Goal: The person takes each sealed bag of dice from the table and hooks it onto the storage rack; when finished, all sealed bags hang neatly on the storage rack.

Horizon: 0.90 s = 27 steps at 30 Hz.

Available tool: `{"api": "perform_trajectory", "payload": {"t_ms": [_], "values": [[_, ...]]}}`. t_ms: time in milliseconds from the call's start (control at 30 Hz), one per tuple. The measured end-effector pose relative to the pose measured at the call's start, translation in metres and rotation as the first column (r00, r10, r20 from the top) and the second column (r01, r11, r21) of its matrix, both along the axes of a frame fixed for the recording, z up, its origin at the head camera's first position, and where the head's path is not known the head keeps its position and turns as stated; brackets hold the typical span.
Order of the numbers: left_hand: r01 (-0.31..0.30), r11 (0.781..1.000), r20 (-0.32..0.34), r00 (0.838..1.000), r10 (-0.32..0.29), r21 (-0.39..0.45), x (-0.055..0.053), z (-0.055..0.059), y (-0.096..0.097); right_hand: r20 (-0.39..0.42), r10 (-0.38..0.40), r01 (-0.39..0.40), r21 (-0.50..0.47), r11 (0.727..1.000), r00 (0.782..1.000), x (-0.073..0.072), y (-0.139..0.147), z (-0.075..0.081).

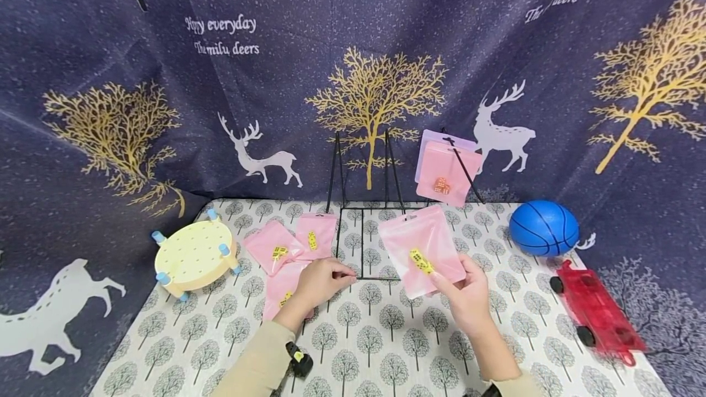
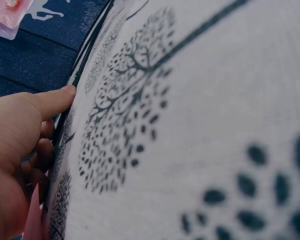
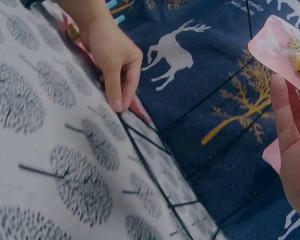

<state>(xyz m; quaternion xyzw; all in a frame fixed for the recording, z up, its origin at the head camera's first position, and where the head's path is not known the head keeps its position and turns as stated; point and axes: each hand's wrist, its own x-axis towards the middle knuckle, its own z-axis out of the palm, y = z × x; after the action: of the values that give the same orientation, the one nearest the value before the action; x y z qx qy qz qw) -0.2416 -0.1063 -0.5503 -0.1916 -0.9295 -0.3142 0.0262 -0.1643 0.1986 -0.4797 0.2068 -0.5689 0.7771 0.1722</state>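
My right hand (image 1: 469, 296) pinches a pink zip bag (image 1: 397, 241) with yellow dice (image 1: 421, 261) inside, thumb in front and fingers behind. The bag is raised in front of the black wire rack (image 1: 362, 241), its slotted top edge overlapping a rack prong in the head view. My left hand (image 1: 325, 283) is low at the rack's front base corner, thumb and fingertips pinching the bar there. A pink bag with orange dice (image 1: 449, 170) hangs on the rack's right prong, in front of a purple bag (image 1: 427, 138).
Several pink bags with yellow dice, one of them a pink bag (image 1: 270, 241), lie left of the rack, partly under my left forearm. Farther left is an upturned yellow stool (image 1: 195, 253). A blue ball (image 1: 544, 228) and a red toy car (image 1: 595, 308) are at the right edge.
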Motion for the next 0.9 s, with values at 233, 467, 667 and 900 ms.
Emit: {"api": "perform_trajectory", "payload": {"t_ms": [233,467,667,900], "values": [[-0.003,1.000,0.005,1.000,0.003,0.005,0.001,0.001,0.000,-0.044,0.005,-0.006,-0.022,1.000,0.999,-0.002,-0.009,0.010],[-0.004,1.000,0.004,1.000,0.004,0.002,0.001,0.001,0.000,-0.004,-0.017,0.017,-0.016,1.000,1.000,-0.006,-0.017,0.013],[-0.007,1.000,0.004,1.000,0.007,-0.005,0.001,0.000,0.000,0.029,-0.027,0.030,-0.077,0.997,0.999,-0.008,-0.023,0.014],[-0.001,1.000,-0.006,1.000,0.001,-0.003,0.000,-0.001,0.000,0.132,-0.114,0.120,-0.038,0.992,0.985,-0.009,-0.028,0.017]]}}
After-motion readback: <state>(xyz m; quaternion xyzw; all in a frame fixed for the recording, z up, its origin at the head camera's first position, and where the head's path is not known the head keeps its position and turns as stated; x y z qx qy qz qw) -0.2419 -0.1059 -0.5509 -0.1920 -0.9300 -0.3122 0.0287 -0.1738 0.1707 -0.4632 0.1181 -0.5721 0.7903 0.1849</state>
